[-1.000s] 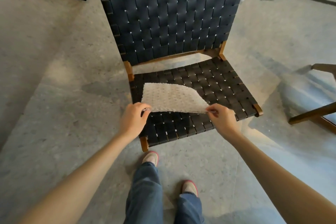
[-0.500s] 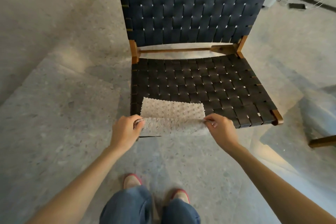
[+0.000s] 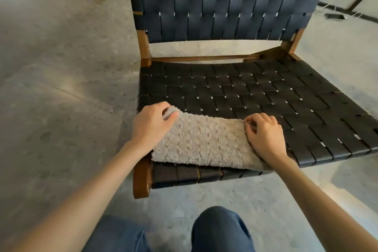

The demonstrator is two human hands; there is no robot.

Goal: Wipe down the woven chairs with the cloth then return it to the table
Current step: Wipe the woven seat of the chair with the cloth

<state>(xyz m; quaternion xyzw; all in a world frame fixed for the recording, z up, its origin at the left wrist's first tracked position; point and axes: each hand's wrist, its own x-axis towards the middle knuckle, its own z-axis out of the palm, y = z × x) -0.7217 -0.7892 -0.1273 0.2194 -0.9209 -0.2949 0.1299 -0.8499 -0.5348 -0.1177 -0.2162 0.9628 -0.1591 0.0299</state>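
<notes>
Cloth (image 3: 201,143): spread on front edge of chair (image 3: 241,96) seat. Left hand (image 3: 152,124) and right hand (image 3: 263,135) each pinch a far corner. Step: wiping seat. Next: drag across weave, pressing evenly.

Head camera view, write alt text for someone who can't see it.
A left hand and right hand pinch the far corners of a fluffy beige cloth lying on the front of a dark woven chair seat.
</notes>
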